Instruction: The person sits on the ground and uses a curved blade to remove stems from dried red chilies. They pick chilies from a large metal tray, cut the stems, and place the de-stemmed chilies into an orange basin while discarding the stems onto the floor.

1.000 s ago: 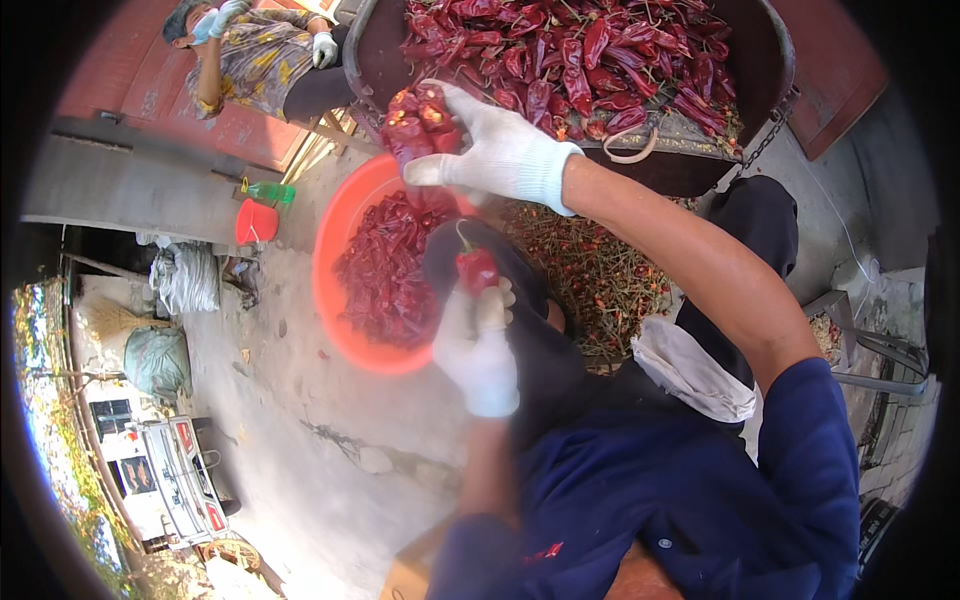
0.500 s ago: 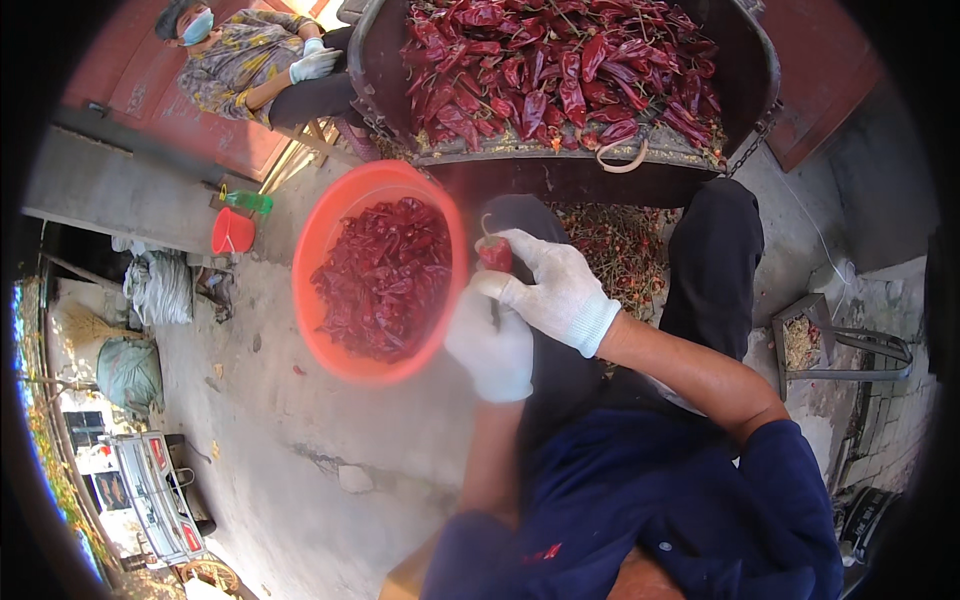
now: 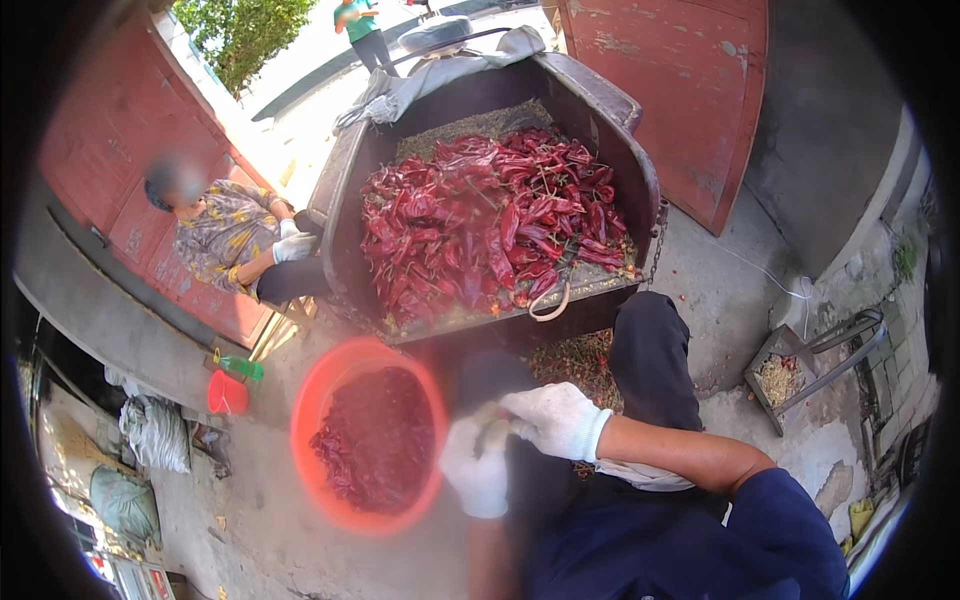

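Observation:
My left hand (image 3: 475,455) and my right hand (image 3: 550,415), both in white knit gloves, meet over my dark trouser leg, fingers curled together; haze and blur hide what is between them. Just left of them is an orange basin (image 3: 428,440) of red dried chillies (image 3: 360,460). Beyond my hands stands a large dark metal bin (image 3: 633,170) heaped with red chillies (image 3: 490,215), a looped handle (image 3: 548,310) on its near side. Cut stems and scraps (image 3: 580,355) lie under it between my legs.
A seated person (image 3: 230,235) in a patterned top and gloves is at the left by red doors (image 3: 130,190); another person (image 3: 362,38) stands outside. A red bucket (image 3: 227,398), green bottle (image 3: 240,367) and sacks (image 3: 150,435) are left, a metal scoop (image 3: 780,385) right.
The view has tilted up, showing the whole bin and outdoors. My right hand came down from the raised chilli cluster to my left hand; the chilli seen in their grip no longer shows.

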`<state>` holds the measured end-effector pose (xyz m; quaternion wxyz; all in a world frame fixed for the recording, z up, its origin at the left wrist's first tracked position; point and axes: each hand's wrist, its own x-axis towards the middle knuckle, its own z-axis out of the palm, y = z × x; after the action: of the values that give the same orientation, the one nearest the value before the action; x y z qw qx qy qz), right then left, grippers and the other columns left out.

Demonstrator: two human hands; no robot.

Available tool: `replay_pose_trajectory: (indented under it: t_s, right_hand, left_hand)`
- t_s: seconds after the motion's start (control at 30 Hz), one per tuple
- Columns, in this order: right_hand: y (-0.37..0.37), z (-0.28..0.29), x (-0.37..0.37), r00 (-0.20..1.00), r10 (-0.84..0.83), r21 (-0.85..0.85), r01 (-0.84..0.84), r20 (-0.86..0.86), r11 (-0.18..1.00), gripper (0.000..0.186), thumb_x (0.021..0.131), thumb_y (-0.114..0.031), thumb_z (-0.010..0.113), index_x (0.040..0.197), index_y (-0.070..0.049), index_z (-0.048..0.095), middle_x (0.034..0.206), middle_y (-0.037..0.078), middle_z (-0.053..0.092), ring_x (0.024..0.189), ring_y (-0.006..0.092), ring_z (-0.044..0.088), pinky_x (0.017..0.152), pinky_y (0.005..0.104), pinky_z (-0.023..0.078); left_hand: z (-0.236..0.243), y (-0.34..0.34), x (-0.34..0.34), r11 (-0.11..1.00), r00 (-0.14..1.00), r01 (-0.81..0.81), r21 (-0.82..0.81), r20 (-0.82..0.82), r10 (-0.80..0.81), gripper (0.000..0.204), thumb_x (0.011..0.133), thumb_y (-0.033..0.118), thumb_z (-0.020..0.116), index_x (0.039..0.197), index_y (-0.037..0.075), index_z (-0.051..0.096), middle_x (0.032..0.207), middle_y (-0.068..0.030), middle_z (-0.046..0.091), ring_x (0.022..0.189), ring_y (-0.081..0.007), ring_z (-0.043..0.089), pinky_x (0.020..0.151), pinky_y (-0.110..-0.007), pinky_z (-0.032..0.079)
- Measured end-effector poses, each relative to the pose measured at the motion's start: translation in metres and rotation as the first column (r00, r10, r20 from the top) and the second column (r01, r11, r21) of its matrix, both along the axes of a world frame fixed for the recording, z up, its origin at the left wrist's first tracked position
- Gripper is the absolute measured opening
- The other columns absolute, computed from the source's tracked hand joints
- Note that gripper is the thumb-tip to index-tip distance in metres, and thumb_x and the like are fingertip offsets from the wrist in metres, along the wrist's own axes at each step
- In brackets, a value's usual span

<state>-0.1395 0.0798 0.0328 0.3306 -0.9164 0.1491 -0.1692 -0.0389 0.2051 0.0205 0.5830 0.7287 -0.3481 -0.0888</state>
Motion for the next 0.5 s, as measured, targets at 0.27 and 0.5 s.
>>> replay_pose_trajectory:
  t_s: [0.27, 0.5]
  right_hand:
    - [-0.009, -0.022, -0.008, 0.987, 0.116, 0.264, -0.082, -0.115, 0.961, 0.031, 0.098, -0.038, 0.050, 0.110, -0.011, 0.058, 0.095, 0.021, 0.068, 0.087, 0.0436, 0.065, 0.077, 0.0518, 0.051]
    - [0.001, -0.021, -0.011, 1.000, -0.024, 0.086, 0.023, 0.006, 0.996, 0.024, 0.096, -0.034, 0.058, 0.104, -0.011, 0.058, 0.087, 0.019, 0.067, 0.086, 0.0422, 0.065, 0.072, 0.0508, 0.051]
  left_hand:
    - [-0.005, -0.004, -0.001, 1.000, 0.999, 0.023, -0.021, 0.031, -0.022, 0.017, 0.080, 0.006, 0.074, 0.096, 0.000, 0.076, 0.094, -0.0126, 0.072, 0.083, -0.0204, 0.068, 0.075, -0.031, 0.053]
    - [-0.024, -0.010, 0.004, 0.998, 0.999, -0.044, -0.040, 0.006, 0.045, 0.013, 0.083, 0.009, 0.072, 0.090, 0.000, 0.076, 0.084, -0.0130, 0.072, 0.071, -0.0198, 0.067, 0.067, -0.031, 0.053]
